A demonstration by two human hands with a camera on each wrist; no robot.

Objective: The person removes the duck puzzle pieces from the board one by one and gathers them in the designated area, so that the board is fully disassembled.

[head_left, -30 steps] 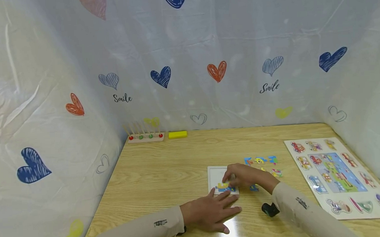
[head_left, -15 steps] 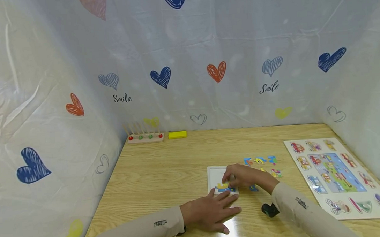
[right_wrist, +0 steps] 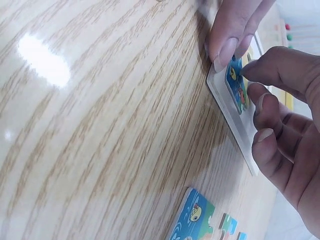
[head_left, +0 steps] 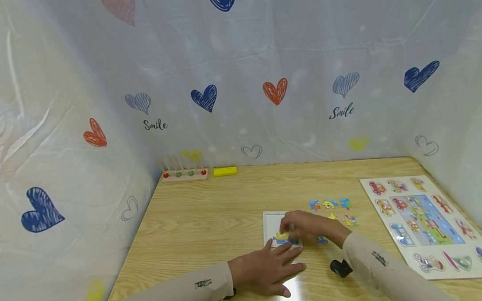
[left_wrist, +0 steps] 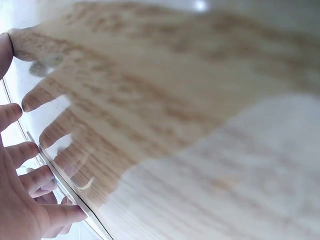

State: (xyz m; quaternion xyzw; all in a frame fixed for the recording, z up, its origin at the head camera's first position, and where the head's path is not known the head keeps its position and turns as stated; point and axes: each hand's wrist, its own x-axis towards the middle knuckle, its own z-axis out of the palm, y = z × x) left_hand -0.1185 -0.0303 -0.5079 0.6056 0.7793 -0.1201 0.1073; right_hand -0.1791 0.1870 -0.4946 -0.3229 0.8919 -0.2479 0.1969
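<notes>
A small white puzzle tray (head_left: 269,222) lies on the table in front of the person, with joined blue-and-yellow jigsaw pieces (head_left: 281,238) along its near side. My right hand (head_left: 306,223) reaches over the tray from the right. In the right wrist view its thumb and curled forefinger pinch at a blue jigsaw piece (right_wrist: 234,80) inside the rim; the fingers partly cover it. My left hand (head_left: 265,270) lies palm down with fingers spread, its fingertips touching the tray's near edge. The left wrist view shows these straight fingers (left_wrist: 37,177) along that edge.
Several loose jigsaw pieces (head_left: 329,203) lie right of the tray, some hidden behind the right hand. A large picture puzzle board (head_left: 380,216) covers the table's right side. At the back left stand a pegged bead rack (head_left: 185,177) and a yellow block (head_left: 225,171).
My right hand has shifted slightly left over the tray, and its fingers have moved a little on the jigsaw pieces. The left hand has stayed in place.
</notes>
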